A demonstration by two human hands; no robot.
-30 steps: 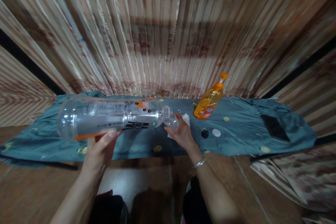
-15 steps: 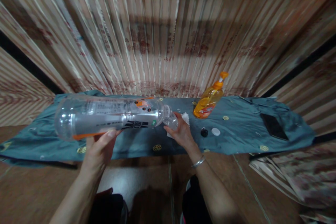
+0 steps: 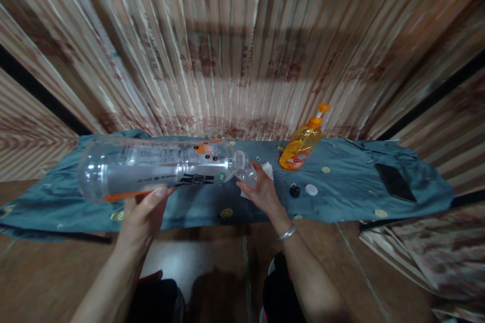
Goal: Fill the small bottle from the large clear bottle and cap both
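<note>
A large clear plastic bottle (image 3: 151, 167) with a printed label lies sideways in the air over the cloth, its neck pointing right. My left hand (image 3: 148, 209) holds it from below, thumb along its near side. My right hand (image 3: 261, 186) is closed around a small clear bottle (image 3: 247, 172), whose mouth end meets the large bottle's neck. Whether liquid is inside either is hard to tell. Beneath my right hand a white tissue (image 3: 268, 169) partly shows. Right of it lie a black cap (image 3: 294, 191) and a white cap (image 3: 311, 190).
An orange pump bottle (image 3: 300, 146) stands at the back of the blue-green cloth (image 3: 341, 176). A black phone (image 3: 395, 182) lies at the right. Behind hangs a striped curtain (image 3: 235, 60); dark poles slant at both sides.
</note>
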